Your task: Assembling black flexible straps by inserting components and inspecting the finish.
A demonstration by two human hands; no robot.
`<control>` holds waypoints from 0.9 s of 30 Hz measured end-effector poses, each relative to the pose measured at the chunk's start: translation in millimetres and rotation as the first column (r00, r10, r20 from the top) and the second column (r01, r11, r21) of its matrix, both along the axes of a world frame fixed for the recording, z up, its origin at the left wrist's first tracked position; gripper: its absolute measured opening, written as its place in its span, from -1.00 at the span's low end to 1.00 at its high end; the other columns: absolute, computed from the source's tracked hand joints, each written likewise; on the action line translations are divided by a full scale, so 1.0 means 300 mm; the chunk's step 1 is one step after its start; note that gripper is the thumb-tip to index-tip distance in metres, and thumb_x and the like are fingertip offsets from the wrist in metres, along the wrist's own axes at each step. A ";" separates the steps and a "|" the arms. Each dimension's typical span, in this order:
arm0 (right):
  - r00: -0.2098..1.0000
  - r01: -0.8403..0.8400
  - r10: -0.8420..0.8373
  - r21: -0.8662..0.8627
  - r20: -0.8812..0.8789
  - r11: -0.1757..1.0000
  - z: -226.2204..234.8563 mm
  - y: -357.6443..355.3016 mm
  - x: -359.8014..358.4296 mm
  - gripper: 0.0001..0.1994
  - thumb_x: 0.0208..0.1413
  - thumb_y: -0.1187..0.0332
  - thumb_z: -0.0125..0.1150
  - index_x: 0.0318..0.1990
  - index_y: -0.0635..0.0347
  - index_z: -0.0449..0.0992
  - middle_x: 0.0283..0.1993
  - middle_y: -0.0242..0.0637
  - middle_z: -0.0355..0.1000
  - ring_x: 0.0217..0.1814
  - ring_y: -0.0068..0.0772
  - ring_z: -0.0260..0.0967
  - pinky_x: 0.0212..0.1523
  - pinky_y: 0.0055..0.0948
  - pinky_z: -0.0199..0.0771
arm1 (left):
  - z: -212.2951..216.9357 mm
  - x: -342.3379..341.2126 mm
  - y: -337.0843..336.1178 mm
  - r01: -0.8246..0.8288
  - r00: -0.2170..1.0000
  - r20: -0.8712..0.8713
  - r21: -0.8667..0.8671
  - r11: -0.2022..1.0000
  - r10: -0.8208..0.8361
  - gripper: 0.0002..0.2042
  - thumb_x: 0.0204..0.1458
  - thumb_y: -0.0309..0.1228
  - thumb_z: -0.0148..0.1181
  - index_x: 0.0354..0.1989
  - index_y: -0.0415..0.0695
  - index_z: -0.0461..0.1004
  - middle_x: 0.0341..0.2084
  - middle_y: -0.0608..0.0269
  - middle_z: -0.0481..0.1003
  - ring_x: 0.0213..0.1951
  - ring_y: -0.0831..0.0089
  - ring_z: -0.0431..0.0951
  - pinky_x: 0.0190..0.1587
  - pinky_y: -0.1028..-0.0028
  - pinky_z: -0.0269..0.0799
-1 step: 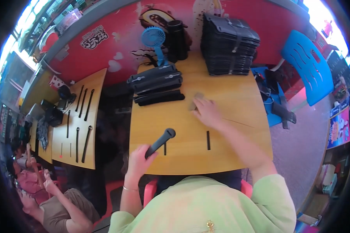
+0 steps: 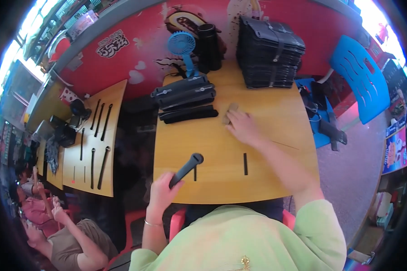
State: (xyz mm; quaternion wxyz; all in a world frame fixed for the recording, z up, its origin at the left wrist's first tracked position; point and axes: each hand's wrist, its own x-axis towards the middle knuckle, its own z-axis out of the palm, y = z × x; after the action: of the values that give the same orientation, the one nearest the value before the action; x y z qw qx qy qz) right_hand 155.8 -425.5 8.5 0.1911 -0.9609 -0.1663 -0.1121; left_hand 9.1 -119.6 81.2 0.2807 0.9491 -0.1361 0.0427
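My left hand (image 2: 163,189) is closed round a dark grey strap (image 2: 187,169), whose rounded end with a hole points up and away to the right, over the near left of the table. Farther off, my right hand (image 2: 244,128) reaches across the tabletop with its fingers on a small flat tan piece (image 2: 230,112); its kind is unclear, and my fingers cover part of it. One short black strip (image 2: 245,164) lies on the wood between my hands. Another black strip (image 2: 195,174) lies just beyond the held strap, partly hidden by it.
Bundles of black straps (image 2: 185,92) lie at the table's far left, before a blue fan (image 2: 182,44) and a black bottle (image 2: 208,47). A tall stack of black pieces (image 2: 270,54) stands far right. Co-workers sit left, by a side table (image 2: 88,169) with several straps.
The whole scene sits slightly farther right in the picture. Both hands keep their hold and nearly the same places over the table.
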 end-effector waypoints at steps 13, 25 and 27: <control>0.994 -0.070 0.094 0.344 -0.054 0.937 0.124 -0.078 0.225 -0.59 0.09 0.28 0.07 0.07 0.26 0.33 0.12 -0.08 0.28 0.16 -0.06 0.22 0.15 -0.30 0.23 | 0.017 -0.085 -0.034 0.028 0.999 -0.019 0.079 0.996 -0.026 -0.79 -0.12 -0.35 0.29 -0.36 -0.16 0.46 -0.54 0.18 0.45 -0.50 0.22 0.49 -0.48 0.36 0.38; 0.962 0.273 -0.273 0.018 -0.013 0.962 0.050 -0.375 -0.440 -0.66 -0.07 0.43 0.19 -0.07 0.18 0.41 -0.10 -0.15 0.36 0.01 -0.13 0.31 -0.02 -0.23 0.36 | -0.015 0.045 -0.259 0.340 0.940 -0.035 0.069 0.938 -0.338 -0.78 -0.10 -0.29 0.25 -0.33 -0.11 0.43 -0.48 0.22 0.44 -0.46 0.23 0.49 -0.45 0.35 0.40; 0.944 0.325 -0.326 -0.033 -0.045 0.945 0.056 -0.327 -0.489 -0.69 -0.06 0.45 0.14 -0.08 0.17 0.40 -0.16 -0.17 0.38 -0.08 -0.12 0.36 -0.11 -0.23 0.40 | -0.007 0.043 -0.290 0.363 0.932 -0.002 0.053 0.930 -0.363 -0.79 -0.09 -0.29 0.24 -0.33 -0.10 0.43 -0.48 0.23 0.43 -0.47 0.23 0.49 -0.46 0.35 0.40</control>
State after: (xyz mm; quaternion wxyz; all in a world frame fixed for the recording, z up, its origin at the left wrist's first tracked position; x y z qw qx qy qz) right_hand 9.0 -523.7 25.2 0.1618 -0.9800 -0.0021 -0.1159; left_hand 22.0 -206.4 79.1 0.2584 0.9144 -0.3113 -0.0099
